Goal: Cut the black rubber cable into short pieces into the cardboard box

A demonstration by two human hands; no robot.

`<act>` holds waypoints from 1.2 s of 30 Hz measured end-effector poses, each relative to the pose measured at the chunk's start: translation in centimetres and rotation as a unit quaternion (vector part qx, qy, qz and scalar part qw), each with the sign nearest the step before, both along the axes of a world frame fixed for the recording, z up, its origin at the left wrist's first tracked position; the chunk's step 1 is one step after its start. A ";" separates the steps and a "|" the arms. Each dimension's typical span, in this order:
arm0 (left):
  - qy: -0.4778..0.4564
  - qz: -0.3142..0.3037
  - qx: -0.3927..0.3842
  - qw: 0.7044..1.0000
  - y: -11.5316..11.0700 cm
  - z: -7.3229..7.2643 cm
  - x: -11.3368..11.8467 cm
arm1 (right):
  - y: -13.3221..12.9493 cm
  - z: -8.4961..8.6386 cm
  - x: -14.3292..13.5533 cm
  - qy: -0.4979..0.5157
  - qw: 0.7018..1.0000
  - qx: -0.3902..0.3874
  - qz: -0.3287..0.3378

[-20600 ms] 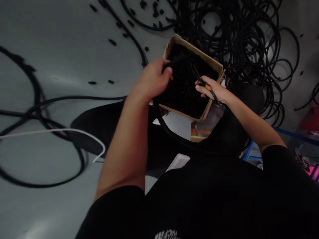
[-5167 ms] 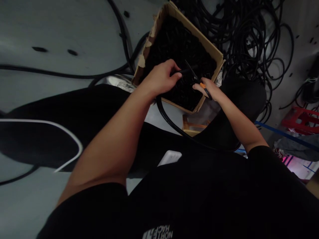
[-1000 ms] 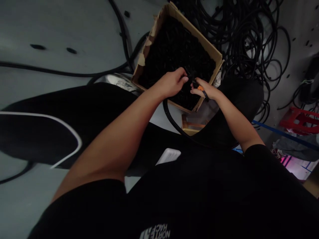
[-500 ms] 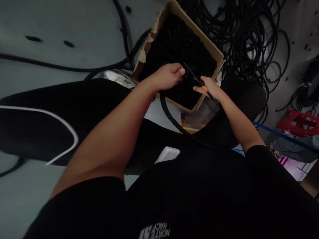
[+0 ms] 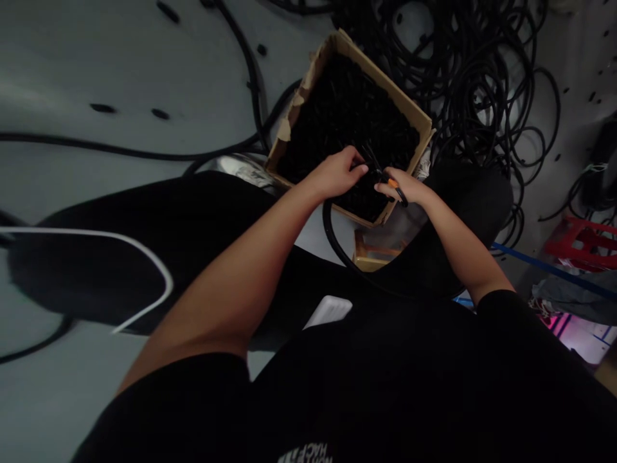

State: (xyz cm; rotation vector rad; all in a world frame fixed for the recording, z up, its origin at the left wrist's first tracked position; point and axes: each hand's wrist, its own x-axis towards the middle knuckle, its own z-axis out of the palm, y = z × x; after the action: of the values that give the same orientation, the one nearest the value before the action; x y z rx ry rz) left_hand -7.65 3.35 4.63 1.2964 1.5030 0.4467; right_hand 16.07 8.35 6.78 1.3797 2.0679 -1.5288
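Observation:
Over the near part of a cardboard box point(image 5: 396, 88) filled with small black pieces, my left hand point(image 5: 341, 171) is closed round a black hose point(image 5: 332, 233). The hose curves down from that hand toward my lap. Scissors with an orange and black handle point(image 5: 395, 186) are in my right hand point(image 5: 405, 185), their dark blades pointing toward the fingertips of my left hand. The blades are hard to make out against the black pieces, and so is the hose end.
Tangled black hoses point(image 5: 457, 77) lie behind the box at the right. A long hose point(image 5: 144, 153) crosses the floor at the left. A red stool point(image 5: 578, 244) stands at the far right. A white cable point(image 5: 159, 263) and a white device point(image 5: 330, 310) rest on my legs.
The view has shifted, so the box sits lower. My left hand has moved closer to the scissors, and the scissor blades appear closer together.

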 end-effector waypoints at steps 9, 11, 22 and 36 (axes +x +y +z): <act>-0.263 0.057 -0.130 0.954 0.3 3.2 0.8 | 0.0 -0.3 -1.0 0.159 0.966 -0.015 -0.202; -0.266 0.068 -0.136 0.952 0.3 3.5 0.8 | 0.0 -0.1 -1.4 0.182 0.960 -0.024 -0.212; -0.304 0.107 -0.117 0.939 0.4 4.5 0.5 | 1.6 2.6 -2.1 0.185 0.933 0.066 -0.302; -0.101 0.432 0.189 0.876 4.3 6.1 -10.9 | -3.7 5.3 -0.8 0.151 0.982 -0.072 -0.085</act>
State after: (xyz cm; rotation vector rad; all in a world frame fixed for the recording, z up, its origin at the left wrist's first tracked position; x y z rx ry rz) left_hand -18.60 7.62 10.78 0.7386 1.8123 1.4681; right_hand 15.26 4.65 12.12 1.3719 1.9914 -2.0269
